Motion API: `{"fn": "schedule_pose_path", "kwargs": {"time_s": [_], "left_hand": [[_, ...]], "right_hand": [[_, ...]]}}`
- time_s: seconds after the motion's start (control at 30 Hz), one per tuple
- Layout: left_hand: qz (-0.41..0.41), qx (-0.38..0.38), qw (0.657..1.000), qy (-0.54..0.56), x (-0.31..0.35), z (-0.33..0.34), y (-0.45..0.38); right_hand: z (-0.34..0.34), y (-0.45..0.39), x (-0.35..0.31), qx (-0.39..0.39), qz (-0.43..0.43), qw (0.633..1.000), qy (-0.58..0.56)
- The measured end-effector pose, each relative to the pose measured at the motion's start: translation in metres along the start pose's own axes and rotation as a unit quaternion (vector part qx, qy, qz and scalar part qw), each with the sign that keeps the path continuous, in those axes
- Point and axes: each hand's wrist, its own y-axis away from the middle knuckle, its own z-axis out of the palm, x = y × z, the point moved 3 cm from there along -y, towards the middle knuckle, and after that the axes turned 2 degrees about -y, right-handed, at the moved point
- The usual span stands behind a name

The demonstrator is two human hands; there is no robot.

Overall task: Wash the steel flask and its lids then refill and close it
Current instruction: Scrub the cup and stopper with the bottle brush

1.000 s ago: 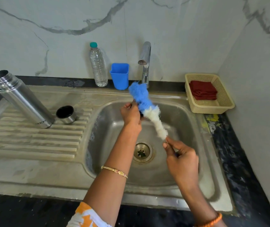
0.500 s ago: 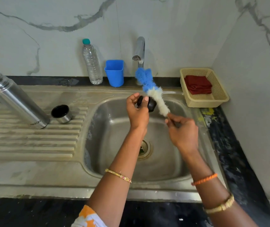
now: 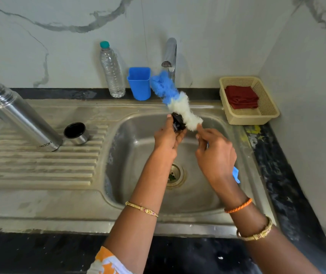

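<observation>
Work over the sink basin (image 3: 207, 194) so that drips fall toward the drain. The steel flask (image 3: 19, 117) stands open and tilted on the draining board, well apart from the hands, with its steel cap (image 3: 76, 133) just beside its base; both await their turn. Scrub the inner lid next: judged from this view, the step calls for turning the lid against the bristles so that every groove is reached.

The bottle brush (image 3: 178, 103) angles up toward the tap, its white bristles touching the black inner lid (image 3: 178, 122). The right hand (image 3: 216, 155) has its fingers curled round the brush handle near the bristles. The left hand (image 3: 167, 136) pinches the lid between thumb and fingers; how far they wrap is partly hidden.
</observation>
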Motion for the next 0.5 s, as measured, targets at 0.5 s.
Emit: {"fn": "schedule_pose_path", "kwargs": {"time_s": [0.5], "left_hand": [[0.017,-0.099,0.995,0.000,0.016,-0.023,-0.014]], "right_hand": [[0.010,0.007,0.021,-0.134,0.193,0.905,-0.354]]}}
